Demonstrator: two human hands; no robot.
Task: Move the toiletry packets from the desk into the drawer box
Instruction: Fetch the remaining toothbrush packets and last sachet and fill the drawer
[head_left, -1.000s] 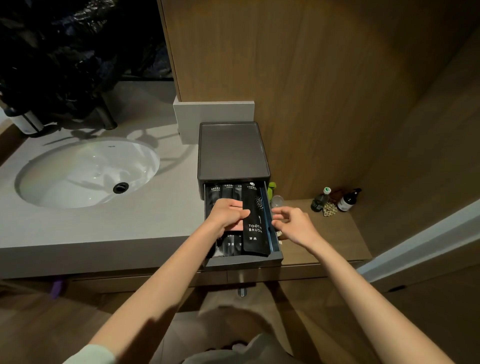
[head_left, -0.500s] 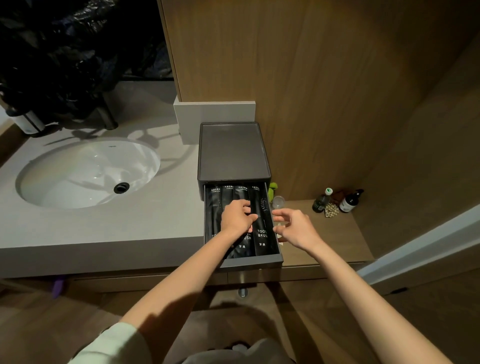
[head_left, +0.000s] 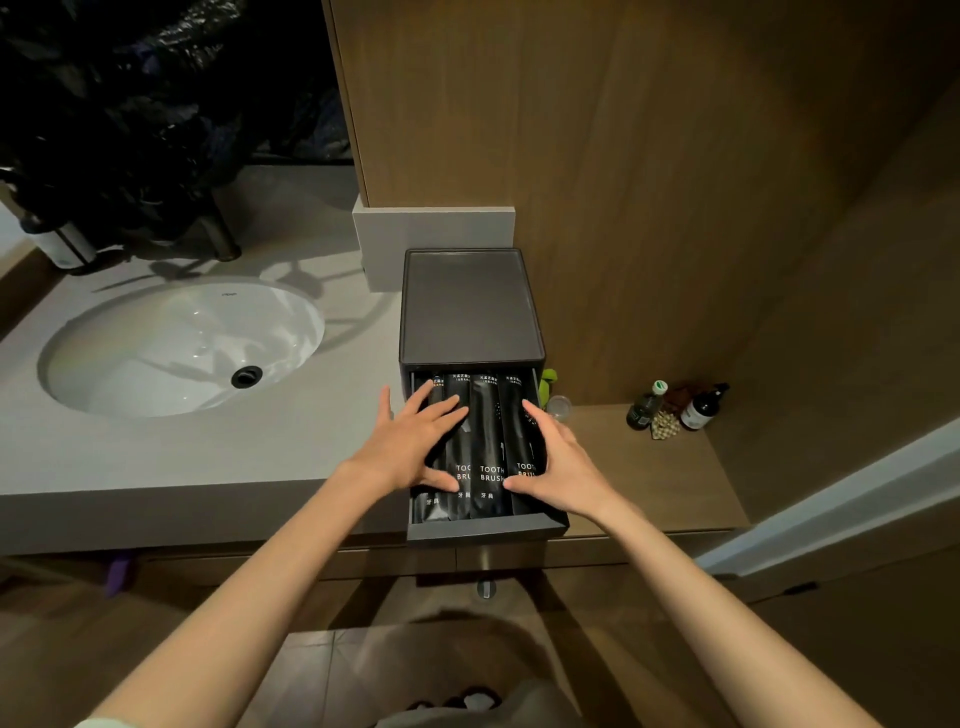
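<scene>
Black toothbrush packets (head_left: 488, 447) in the open drawer (head_left: 485, 530) are pressed flat beneath the left hand (head_left: 415, 441) and right hand (head_left: 561, 462), fingers spread, nothing gripped.

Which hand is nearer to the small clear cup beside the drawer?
Right. The right hand lies on the packets at the drawer's right edge, just below the clear cup. The left hand is across the drawer.

Drawer box (head_left: 470, 306): dark grey plastic, matt, smooth top; toiletry packets (head_left: 488, 447): black film, slight sheen, white print; countertop (head_left: 182, 452): pale grey stone look, matt, smooth; sink (head_left: 171, 348): white ceramic, glossy; wall panel (head_left: 649, 156): brown wood grain, satin; bottles (head_left: 701, 410): dark, glossy, material unclear.
</scene>
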